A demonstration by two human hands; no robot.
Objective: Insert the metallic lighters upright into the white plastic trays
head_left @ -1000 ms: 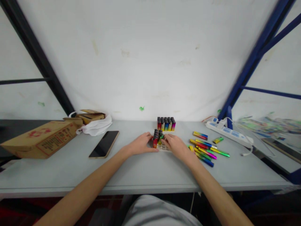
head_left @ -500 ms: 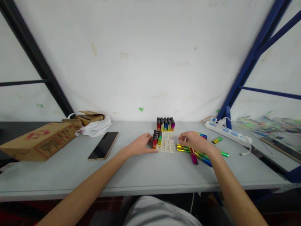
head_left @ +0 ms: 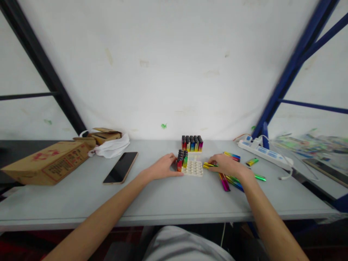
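A white tray with rows of round holes [head_left: 195, 169] lies on the table in front of me. Several lighters with black tops [head_left: 179, 163] stand upright in its left rows, coloured red, yellow and green. My left hand [head_left: 164, 166] curves around the tray's left side, thumb at the front corner and fingers behind. To the right of the tray, my right hand [head_left: 224, 165] has its fingers closed on a shiny gold lighter [head_left: 207, 165], whose end points left. Beneath that hand lie several loose metallic lighters, among them a magenta one [head_left: 224, 183].
Behind the tray stands a full block of lighters [head_left: 192, 144]. A phone [head_left: 121, 168], a white plastic bag [head_left: 111, 146] and a cardboard box [head_left: 49, 161] are on the left. A power strip [head_left: 265, 153] and a green-yellow lighter [head_left: 252, 161] lie on the right.
My right hand has come down onto the loose pile and closed on the gold lighter, which has turned slightly. My left hand stays at the tray.
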